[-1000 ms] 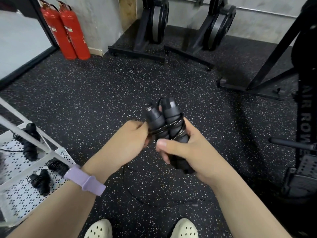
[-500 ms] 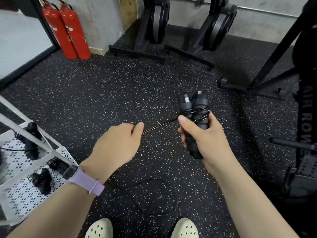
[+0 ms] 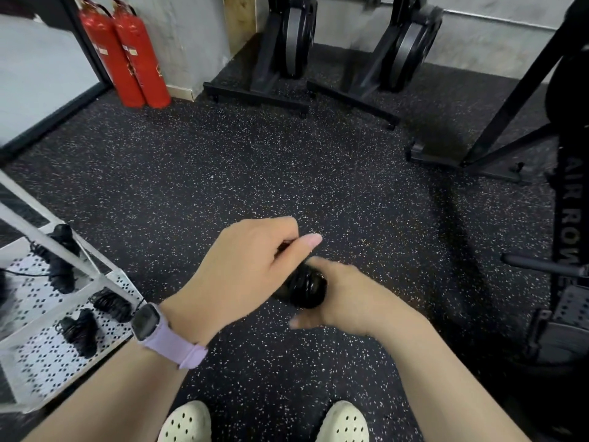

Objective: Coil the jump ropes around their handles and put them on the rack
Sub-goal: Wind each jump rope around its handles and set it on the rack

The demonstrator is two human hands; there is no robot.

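1. The right hand (image 3: 347, 295) is curled round the black jump rope handles (image 3: 302, 288); the handles are held together as one bundle, in the air above the speckled floor (image 3: 255, 173), in front of the person.
2. Turns of black rope are wound round the bundle. The bundle is motion-blurred, so the number of turns cannot be told.
3. The left hand (image 3: 245, 269) lies over the upper end of the bundle, fingers curled and thumb extended to the right. A dark object shows beneath the thumb; whether the fingers pinch the rope cannot be told.
4. A watch with a lilac strap (image 3: 165, 336) is worn on the left wrist.
5. The white perforated rack (image 3: 38, 362) stands at lower left, well apart from the hands.
6. Three coiled jump ropes lie on the rack: one (image 3: 60, 260) toward the back, one (image 3: 113, 304) near the front corner, one (image 3: 79, 333) just beside it.
7. Two red fire extinguishers (image 3: 124, 55) stand against the far wall.
8. Black gym equipment stands (image 3: 287, 68) rest on the floor at the back.
9. Two cream perforated shoes (image 3: 188, 422) show at the bottom edge.
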